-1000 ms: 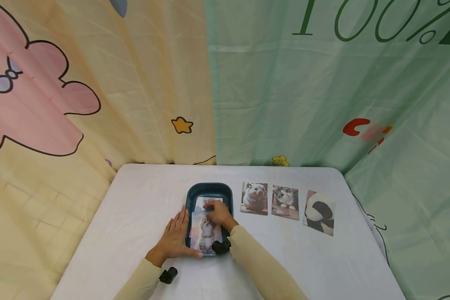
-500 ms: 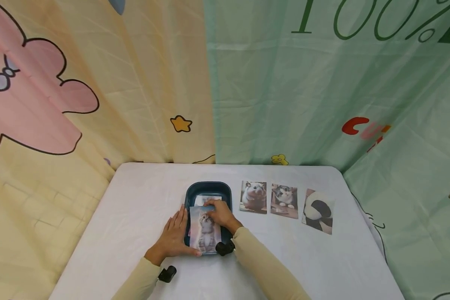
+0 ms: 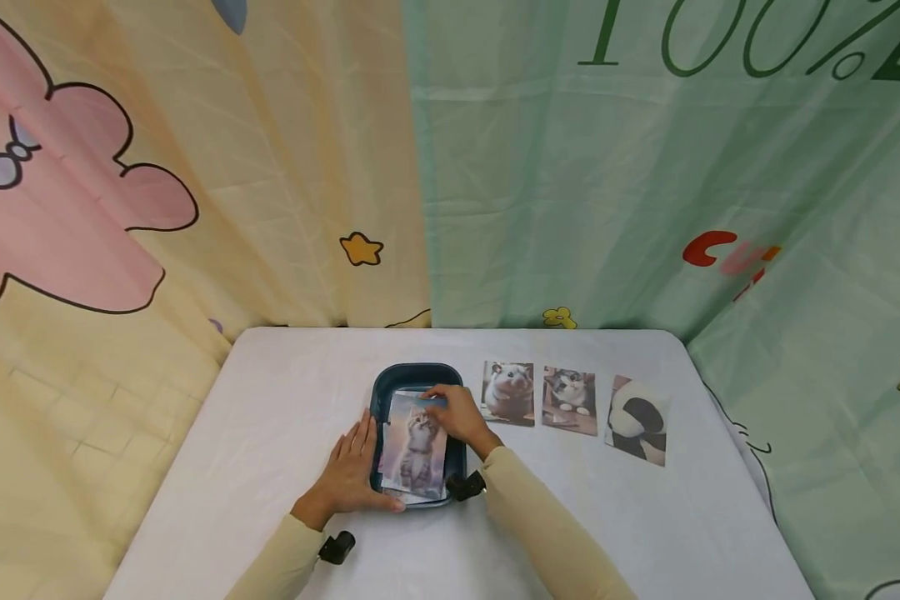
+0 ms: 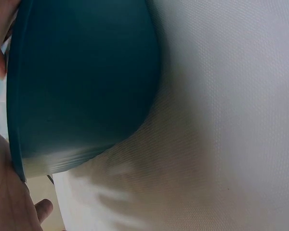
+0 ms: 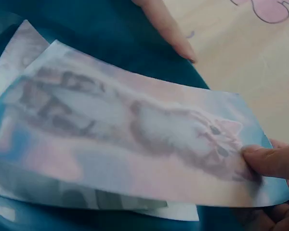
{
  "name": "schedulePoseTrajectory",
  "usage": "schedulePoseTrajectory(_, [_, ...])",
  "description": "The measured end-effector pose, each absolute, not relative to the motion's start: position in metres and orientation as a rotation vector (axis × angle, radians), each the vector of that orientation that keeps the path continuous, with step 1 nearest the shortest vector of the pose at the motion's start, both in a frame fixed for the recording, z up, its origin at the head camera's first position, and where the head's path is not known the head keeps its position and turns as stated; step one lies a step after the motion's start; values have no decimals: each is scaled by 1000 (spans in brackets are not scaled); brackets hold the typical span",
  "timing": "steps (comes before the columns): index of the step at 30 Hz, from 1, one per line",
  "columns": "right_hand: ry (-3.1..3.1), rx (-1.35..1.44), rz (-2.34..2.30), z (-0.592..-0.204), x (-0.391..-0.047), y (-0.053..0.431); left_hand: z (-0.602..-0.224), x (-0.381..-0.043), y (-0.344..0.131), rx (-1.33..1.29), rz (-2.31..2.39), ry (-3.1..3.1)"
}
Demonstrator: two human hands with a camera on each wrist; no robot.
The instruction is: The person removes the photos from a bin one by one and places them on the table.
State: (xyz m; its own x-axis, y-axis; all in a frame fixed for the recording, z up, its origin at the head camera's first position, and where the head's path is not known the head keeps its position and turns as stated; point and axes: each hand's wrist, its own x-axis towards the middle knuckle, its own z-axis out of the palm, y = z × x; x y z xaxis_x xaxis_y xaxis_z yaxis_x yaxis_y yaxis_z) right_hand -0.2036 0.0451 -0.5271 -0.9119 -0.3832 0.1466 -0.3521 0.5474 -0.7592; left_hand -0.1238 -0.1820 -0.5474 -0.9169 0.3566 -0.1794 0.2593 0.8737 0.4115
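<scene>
My right hand (image 3: 459, 417) pinches the top edge of a kitten photo card (image 3: 412, 454), thumb on the picture and fingers beneath. In the right wrist view this kitten card (image 5: 168, 130) lifts above other cards (image 5: 19, 55), whose pictures are mostly covered. They lie in a dark teal plastic tray (image 3: 418, 367). My left hand (image 3: 348, 477) rests along the tray's left side, fingers straight and thumb at its near edge. The left wrist view shows the tray's outer wall (image 4: 86, 72) with part of that hand against its rim.
To the right of the tray lie three photo cards in a row: a hamster card (image 3: 507, 393), a cat card (image 3: 569, 402) and a panda-like card (image 3: 636, 421). A white cloth covers the table (image 3: 307, 358). Printed curtains (image 3: 540, 167) hang behind and on both sides.
My right hand has moved slightly right and away from me, carrying the kitten card up the tray. Another card's edge now shows below it. My left hand stays in place.
</scene>
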Motion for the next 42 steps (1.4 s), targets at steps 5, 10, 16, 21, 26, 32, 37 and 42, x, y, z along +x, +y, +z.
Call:
schedulePoseTrajectory(5, [2667, -514, -1575, -525, -207, 66, -547, -123, -182, 457, 597, 2789])
schedulePoseTrajectory(10, [2465, -279, -1869, -520, -208, 95, -548, -125, -181, 468, 601, 2801])
schedulePoseTrajectory(16, [2375, -116, -1941, -507, -209, 137, -547, -127, -181, 457, 595, 2806])
schedulePoseTrajectory(21, [2376, -89, -1908, -501, -206, 173, -547, -125, -182, 447, 594, 2805])
schedulePoseTrajectory(26, [2405, 15, -1856, -516, -198, 197, -548, -124, -183, 437, 582, 2798])
schedulePoseTrajectory(32, [2447, 72, -1738, -547, -186, 199, -549, -123, -184, 449, 586, 2814])
schedulePoseTrajectory(37, [2503, 41, -1653, -568, -176, 186, -549, -124, -184, 446, 566, 2796])
schedulePoseTrajectory(42, [2602, -9, -1602, -585, -169, 177, -549, -125, -183, 446, 573, 2800])
